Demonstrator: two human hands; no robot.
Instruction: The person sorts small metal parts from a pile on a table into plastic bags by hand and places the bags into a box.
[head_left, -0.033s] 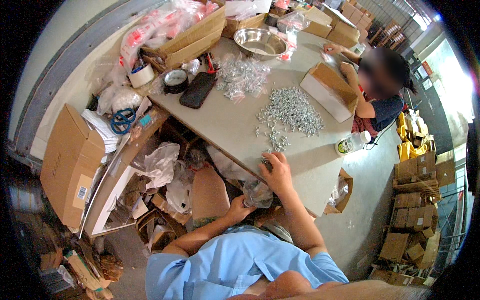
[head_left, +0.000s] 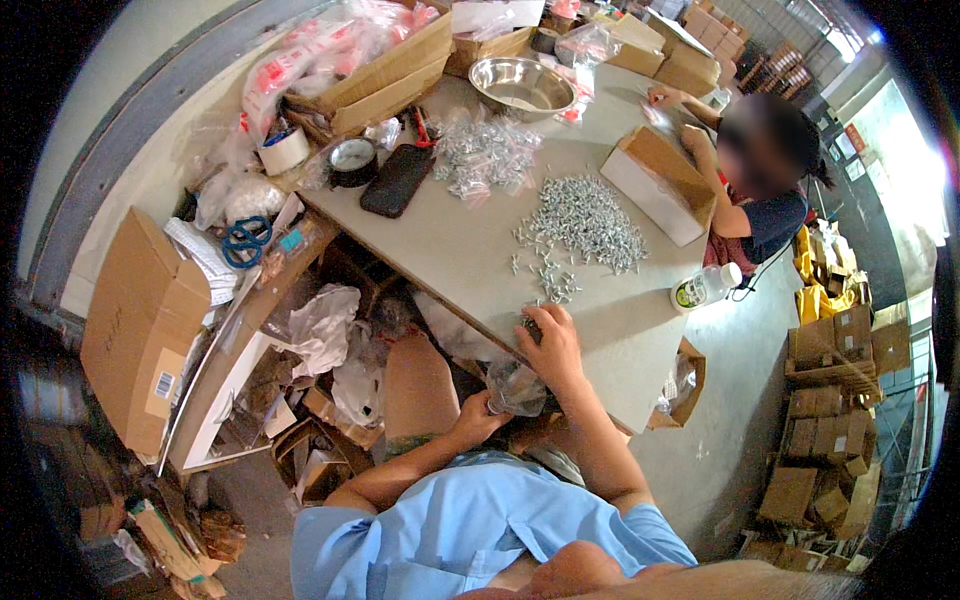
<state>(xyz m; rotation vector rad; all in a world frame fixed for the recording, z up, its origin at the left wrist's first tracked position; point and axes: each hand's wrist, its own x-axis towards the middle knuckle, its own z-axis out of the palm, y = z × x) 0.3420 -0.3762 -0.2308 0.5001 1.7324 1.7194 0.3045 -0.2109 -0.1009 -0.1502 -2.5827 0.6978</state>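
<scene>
Holding a clear plastic bag point(head_left: 517, 388) by its left side in your left hand point(head_left: 476, 422), you've got it just off the near edge of the table point(head_left: 440, 245). Your right hand point(head_left: 550, 338) is curled over a few small metal screws point(head_left: 529, 323) at that edge, can't tell if they're actually gripped. Loose screws point(head_left: 555, 283) trail just past it, main screw pile point(head_left: 590, 222) farther out.

My left hand point(head_left: 478, 422) sits low and close to my body, fingers pinched, left forearm point(head_left: 395, 475) angled inward. My right hand point(head_left: 553, 343) is farther forward, palm down, fingers curled, right forearm point(head_left: 603, 440) stretched ahead.
</scene>
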